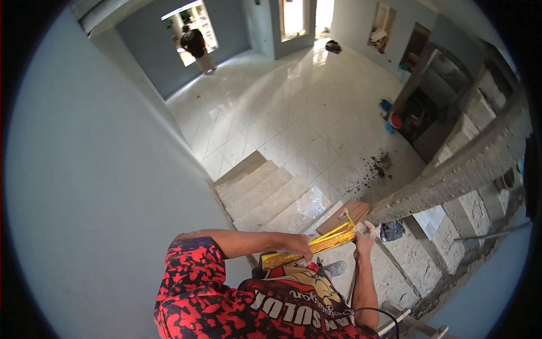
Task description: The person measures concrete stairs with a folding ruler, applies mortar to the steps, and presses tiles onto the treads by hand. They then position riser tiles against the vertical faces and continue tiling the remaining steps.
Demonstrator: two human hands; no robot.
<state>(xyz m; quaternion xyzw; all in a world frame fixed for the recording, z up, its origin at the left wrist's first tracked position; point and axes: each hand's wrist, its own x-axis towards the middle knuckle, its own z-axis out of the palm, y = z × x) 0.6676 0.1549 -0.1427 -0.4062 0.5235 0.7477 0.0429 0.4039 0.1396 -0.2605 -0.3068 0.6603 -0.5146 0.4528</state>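
In the head view, a long, narrow yellow patterned bundle [327, 243] with a yellow strap lies slantwise in front of my torso. My left hand [300, 245] is closed around its middle, fingers partly hidden. At the right end, my right hand [365, 236] has its fingers bent against the bundle and strap; the exact grip is hard to make out. Just beyond the bundle is a brown, wood-coloured board or tile [345, 216], partly covered by the strap. What the bundle contains cannot be seen.
Concrete steps [265, 189] descend to a glossy tiled floor [265, 107] with dark debris [379, 165]. A rough concrete beam [451, 175] and more steps run along the right. A black plastic bag [392, 230] lies nearby. Another person [195, 44] stands by the far window.
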